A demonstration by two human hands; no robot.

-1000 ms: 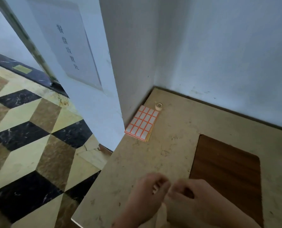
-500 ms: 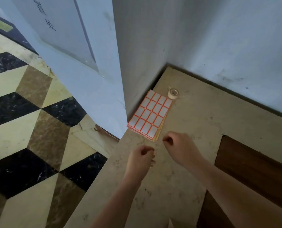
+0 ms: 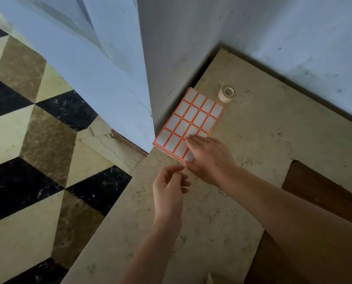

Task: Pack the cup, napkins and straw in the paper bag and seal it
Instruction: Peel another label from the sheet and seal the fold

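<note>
No cup, napkins or straw appear in view. A stack of label sheets (image 3: pixel 188 123), white stickers with orange borders, lies on the beige stone counter (image 3: pixel 253 144) by the wall corner. My right hand (image 3: pixel 209 158) rests flat on the sheet's near right corner, fingers straight. My left hand (image 3: pixel 169 186) hovers just below the sheet's near corner, its fingers curled and the thumb close to the index finger. Nothing shows between them, and I cannot tell whether they touch the sheet. A pale paper tip (image 3: pixel 211 279) pokes in at the bottom edge.
A small roll of tape (image 3: pixel 226 93) stands beyond the sheets, near the wall. A dark wooden inset (image 3: pixel 318 193) fills the counter's right side. The counter's left edge drops to a patterned tile floor (image 3: pixel 37 140). Blue-grey walls (image 3: pixel 273 37) close the corner.
Both hands have moved away from me toward the label sheets. My right hand has opened and landed on the sheet; my left has followed to its near corner. The view has tilted down.
</note>
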